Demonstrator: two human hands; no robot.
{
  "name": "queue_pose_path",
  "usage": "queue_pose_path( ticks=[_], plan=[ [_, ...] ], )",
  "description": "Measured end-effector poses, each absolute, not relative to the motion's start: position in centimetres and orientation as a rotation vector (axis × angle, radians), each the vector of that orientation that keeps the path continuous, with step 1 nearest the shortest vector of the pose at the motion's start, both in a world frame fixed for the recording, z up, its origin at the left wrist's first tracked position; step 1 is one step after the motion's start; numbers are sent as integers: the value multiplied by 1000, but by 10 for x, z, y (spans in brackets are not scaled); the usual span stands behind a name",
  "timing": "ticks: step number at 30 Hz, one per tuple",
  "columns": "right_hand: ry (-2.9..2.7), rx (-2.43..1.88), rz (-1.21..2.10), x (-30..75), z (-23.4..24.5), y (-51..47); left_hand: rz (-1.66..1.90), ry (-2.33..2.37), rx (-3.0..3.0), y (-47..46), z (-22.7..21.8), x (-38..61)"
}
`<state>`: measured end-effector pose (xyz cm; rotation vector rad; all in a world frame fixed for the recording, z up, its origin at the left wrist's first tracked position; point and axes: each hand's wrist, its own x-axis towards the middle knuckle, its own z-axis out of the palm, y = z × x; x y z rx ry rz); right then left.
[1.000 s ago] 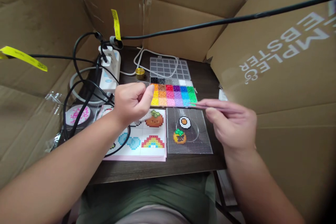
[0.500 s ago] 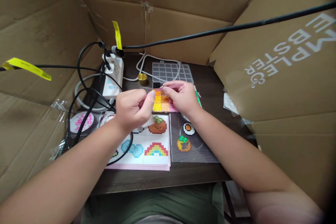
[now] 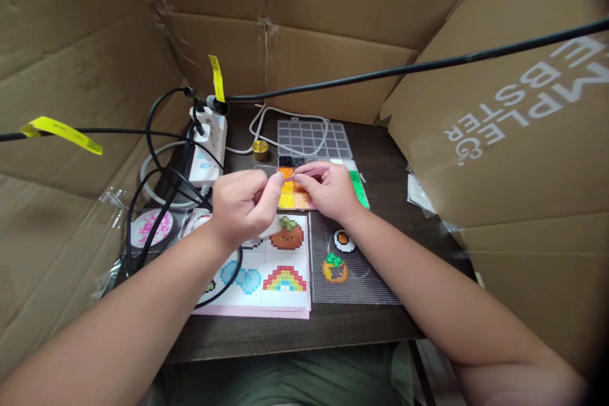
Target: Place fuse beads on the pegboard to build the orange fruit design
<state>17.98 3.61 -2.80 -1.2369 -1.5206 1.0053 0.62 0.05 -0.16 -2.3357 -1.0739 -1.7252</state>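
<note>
My left hand [image 3: 245, 203] is closed in a loose fist above the pattern sheet [image 3: 266, 273], fingers curled round something I cannot make out. My right hand [image 3: 328, 190] pinches pink tweezers [image 3: 309, 171], whose tips point left over the orange section of the bead box [image 3: 354, 181]. The box holds compartments of coloured beads; my right hand covers most of them. A clear pegboard [image 3: 361, 273] lies to the right of the sheet, with a fried-egg bead figure [image 3: 343, 240] and an orange figure with green top [image 3: 335, 268] on it.
The box's clear lid [image 3: 314, 138] lies open behind it, beside a small gold cap [image 3: 259, 150]. A white power strip [image 3: 208, 146] with black cables sits at the back left. A round pink bead piece [image 3: 151, 227] lies at the left. Cardboard walls enclose the dark table [image 3: 304, 323].
My right hand has swung left from over the pegboard to the bead box, bringing the tweezers to the orange beads. My left hand has stayed closed in place.
</note>
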Motion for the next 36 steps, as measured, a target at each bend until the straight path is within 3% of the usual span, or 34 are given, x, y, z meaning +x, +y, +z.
queue_pose_path(
  ticks=[36],
  plan=[
    [-1567,-1222,1051,182,-32,36,-1725,-1061,-2342,1,-3,7]
  ],
)
